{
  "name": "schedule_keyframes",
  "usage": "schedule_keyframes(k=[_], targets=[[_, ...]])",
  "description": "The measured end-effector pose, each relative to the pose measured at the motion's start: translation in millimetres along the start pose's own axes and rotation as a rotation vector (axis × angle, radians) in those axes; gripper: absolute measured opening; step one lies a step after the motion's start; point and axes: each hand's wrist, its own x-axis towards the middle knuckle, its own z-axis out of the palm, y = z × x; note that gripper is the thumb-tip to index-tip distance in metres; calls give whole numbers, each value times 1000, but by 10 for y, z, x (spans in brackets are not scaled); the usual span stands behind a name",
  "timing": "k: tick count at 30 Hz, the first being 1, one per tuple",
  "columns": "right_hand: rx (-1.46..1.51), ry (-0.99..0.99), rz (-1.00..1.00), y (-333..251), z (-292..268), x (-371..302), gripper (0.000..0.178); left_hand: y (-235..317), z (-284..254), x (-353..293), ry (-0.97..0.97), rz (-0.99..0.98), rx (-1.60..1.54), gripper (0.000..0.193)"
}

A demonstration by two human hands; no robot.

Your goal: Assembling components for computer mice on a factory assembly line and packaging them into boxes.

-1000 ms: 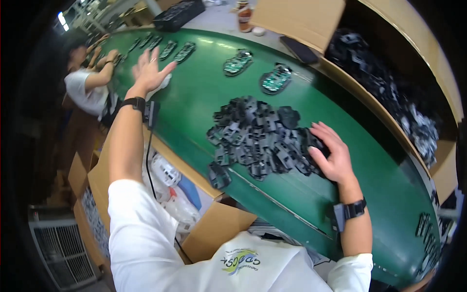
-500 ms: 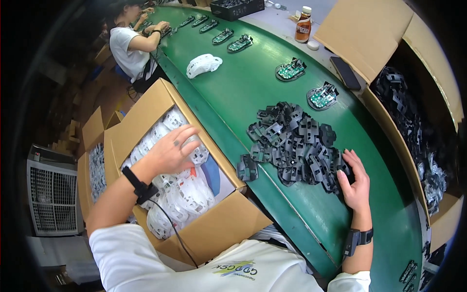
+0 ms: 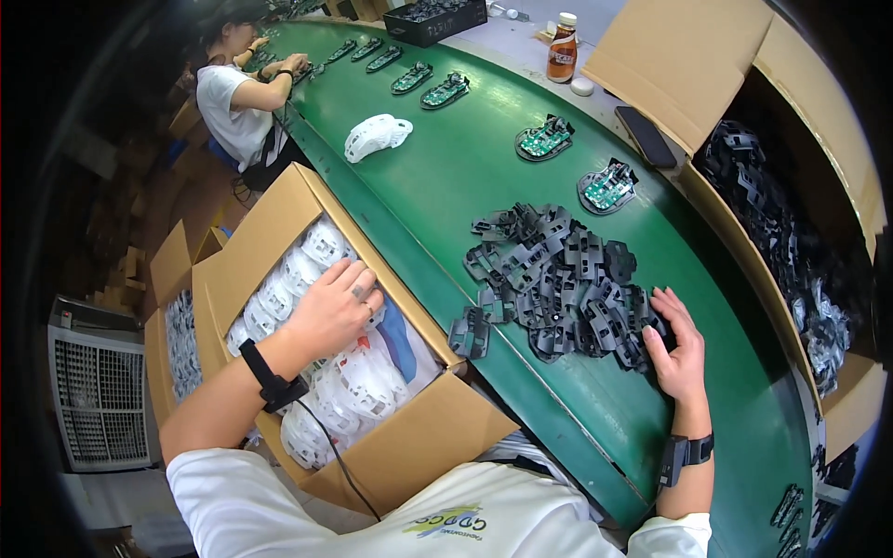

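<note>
Head view: I am lowering my left hand (image 3: 330,312), fingers loosely curled, onto the white shells (image 3: 312,256) packed in the cardboard box (image 3: 419,437) at 8 o'clock. They are looking light, rigid and thin-walled, best gripped across the rim. My right hand (image 3: 677,349), fingers together, is resting against the black parts pile (image 3: 558,279) on the green belt (image 3: 446,158).
</note>
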Motion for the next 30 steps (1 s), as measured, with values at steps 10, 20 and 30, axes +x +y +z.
schedule_keyframes(k=[10, 20, 30], targets=[[-13, 13, -4, -40, -23, -6, 42, -452, -152, -56, 486, 66, -410, 51], [41, 32, 13, -40, 15, 16, 38, -1456, 522, 1637, 228, -148, -195, 50], [86, 19, 60, 43, -86, -33, 37, -849, -370, 636, 336, -241, -321, 32]])
